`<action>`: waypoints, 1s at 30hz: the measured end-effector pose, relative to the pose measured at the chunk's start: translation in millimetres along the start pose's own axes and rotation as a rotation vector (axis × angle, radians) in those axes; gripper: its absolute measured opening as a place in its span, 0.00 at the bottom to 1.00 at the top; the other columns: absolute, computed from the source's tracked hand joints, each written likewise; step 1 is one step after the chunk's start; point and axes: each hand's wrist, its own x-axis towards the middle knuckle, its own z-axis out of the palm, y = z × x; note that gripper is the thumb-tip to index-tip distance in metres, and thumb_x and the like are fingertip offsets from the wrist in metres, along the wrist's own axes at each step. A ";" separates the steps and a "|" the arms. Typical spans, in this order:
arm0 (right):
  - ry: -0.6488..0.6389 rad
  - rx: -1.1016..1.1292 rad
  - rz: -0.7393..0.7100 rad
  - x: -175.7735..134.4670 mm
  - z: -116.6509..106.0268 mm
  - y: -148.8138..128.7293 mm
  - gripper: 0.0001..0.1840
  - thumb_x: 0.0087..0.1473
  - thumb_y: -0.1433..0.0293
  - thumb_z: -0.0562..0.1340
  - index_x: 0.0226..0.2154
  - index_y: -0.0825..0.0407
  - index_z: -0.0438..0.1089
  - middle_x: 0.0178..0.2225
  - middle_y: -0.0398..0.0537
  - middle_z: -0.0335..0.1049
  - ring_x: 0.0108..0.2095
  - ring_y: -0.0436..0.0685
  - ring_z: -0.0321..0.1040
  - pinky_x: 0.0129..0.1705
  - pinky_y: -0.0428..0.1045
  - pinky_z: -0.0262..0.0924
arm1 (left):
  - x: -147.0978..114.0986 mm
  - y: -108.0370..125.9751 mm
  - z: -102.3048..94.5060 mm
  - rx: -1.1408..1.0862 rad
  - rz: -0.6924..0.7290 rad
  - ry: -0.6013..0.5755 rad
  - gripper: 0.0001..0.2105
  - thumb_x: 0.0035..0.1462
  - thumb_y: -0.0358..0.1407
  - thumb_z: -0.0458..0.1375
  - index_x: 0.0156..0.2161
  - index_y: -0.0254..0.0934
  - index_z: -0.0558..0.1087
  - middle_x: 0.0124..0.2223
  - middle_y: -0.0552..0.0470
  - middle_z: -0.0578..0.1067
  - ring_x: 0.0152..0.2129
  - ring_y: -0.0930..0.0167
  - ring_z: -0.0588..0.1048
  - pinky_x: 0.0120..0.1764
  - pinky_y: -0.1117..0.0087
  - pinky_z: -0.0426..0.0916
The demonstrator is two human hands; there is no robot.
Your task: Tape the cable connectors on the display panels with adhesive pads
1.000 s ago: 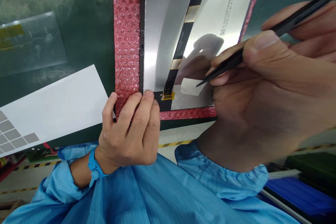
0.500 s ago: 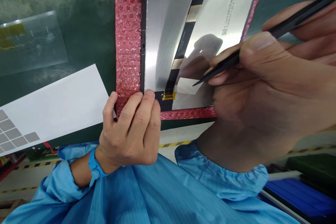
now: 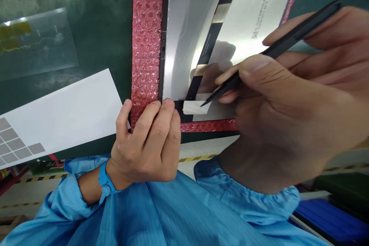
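A display panel (image 3: 184, 46) with a silvery metal back and a black flex strip (image 3: 211, 34) lies on pink bubble wrap (image 3: 147, 38). My left hand (image 3: 148, 146) rests on its lower left corner, fingers spread over the wrap and the panel's edge. In my right hand (image 3: 288, 92) are pointed black tweezers (image 3: 291, 40), gripped between thumb and fingers. At their tip is a small whitish sticker (image 3: 194, 107), lying over the strip's lower end and covering the gold connector there. Whether the sticker is stuck down, I cannot tell.
Left of the wrap, a white sheet (image 3: 69, 111) with grey square labels lies on the green tabletop (image 3: 100, 19). A clear film (image 3: 54, 46) with yellow pieces lies farther back. Blue bins (image 3: 331, 219) stand on the floor at lower right.
My right hand has moved left and slightly down with the tweezers, bringing the sticker from beside the gold connector onto it. My left hand stays at the panel corner; the view has shifted slightly.
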 end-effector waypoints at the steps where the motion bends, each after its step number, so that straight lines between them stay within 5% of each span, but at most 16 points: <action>1: -0.004 0.003 -0.004 0.4 0.1 -0.1 0.12 0.48 0.70 0.75 0.33 0.49 0.73 0.22 0.34 0.72 0.18 0.53 0.71 0.12 0.47 0.63 | 0.2 0.1 0.0 0.001 0.000 0.000 0.12 0.69 0.27 0.60 0.54 0.26 0.80 0.54 0.40 0.85 0.51 0.59 0.84 0.65 0.45 0.71; 10: -0.022 0.243 0.046 15.9 -15.0 2.1 0.17 0.40 0.64 0.81 0.29 0.51 0.76 0.20 0.41 0.74 0.15 0.51 0.63 0.10 0.49 0.51 | 0.9 -0.3 0.5 0.000 0.007 0.010 0.12 0.68 0.25 0.60 0.53 0.25 0.80 0.54 0.39 0.84 0.51 0.59 0.84 0.65 0.45 0.71; 18: 0.015 0.186 0.036 13.3 -8.4 4.1 0.18 0.37 0.67 0.82 0.28 0.50 0.76 0.19 0.37 0.70 0.12 0.52 0.63 0.06 0.48 0.55 | 1.4 0.5 -0.1 -0.001 0.002 0.007 0.12 0.68 0.25 0.60 0.53 0.25 0.80 0.54 0.39 0.85 0.51 0.59 0.84 0.66 0.44 0.71; 24: -0.025 0.006 -0.005 2.8 -3.1 3.6 0.09 0.47 0.74 0.71 0.33 0.50 0.75 0.25 0.36 0.75 0.20 0.53 0.74 0.12 0.47 0.63 | 1.3 0.9 0.3 -0.004 -0.006 0.010 0.11 0.69 0.25 0.59 0.53 0.26 0.80 0.54 0.39 0.85 0.51 0.59 0.84 0.66 0.44 0.70; 30: -0.012 -0.074 -0.002 -0.2 -3.4 4.4 0.10 0.49 0.69 0.72 0.36 0.48 0.74 0.24 0.33 0.73 0.19 0.50 0.70 0.15 0.47 0.65 | 1.1 1.1 0.3 -0.008 -0.008 0.007 0.11 0.68 0.25 0.60 0.53 0.26 0.80 0.54 0.39 0.85 0.51 0.59 0.84 0.67 0.44 0.69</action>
